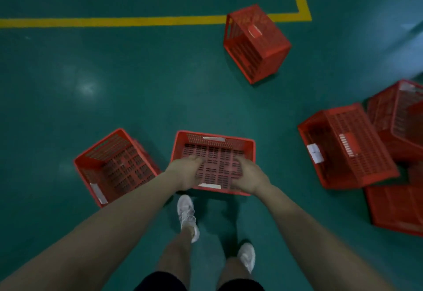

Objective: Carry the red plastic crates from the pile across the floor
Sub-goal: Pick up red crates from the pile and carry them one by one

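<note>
Observed from the floor: the person stands bent over the centre crate (pixel 212 153), which sits upright, mouth up, on the green floor (pixel 68 84) directly ahead of their white shoes (pixel 186 215). Both bare arms reach down to it. The left hand (pixel 185 173) lies over the near left corner, its fingers bent inward above the slotted bottom. The right hand (pixel 249 176) mirrors it over the near right corner. The heels of both hands cover the near rim, and the picture is soft with blur, so I cannot tell whether either hand has the rim clasped or merely rests on it.

A second crate (pixel 114 167) stands upright just beside the centre one, on the person's left and turned at an angle. A lone crate (pixel 256 43) lies on its side well apart, farther out, touching the yellow line (pixel 114 21) painted on the floor.

The pile (pixel 398 210) is at the person's right, well apart from the centre crate. It holds at least three crates: one on its side (pixel 348 146) with its mouth towards the left and a white label (pixel 315 152) on the rim, one tilted behind it, and one lying low underneath (its orientation is not clear at the frame edge)
</note>
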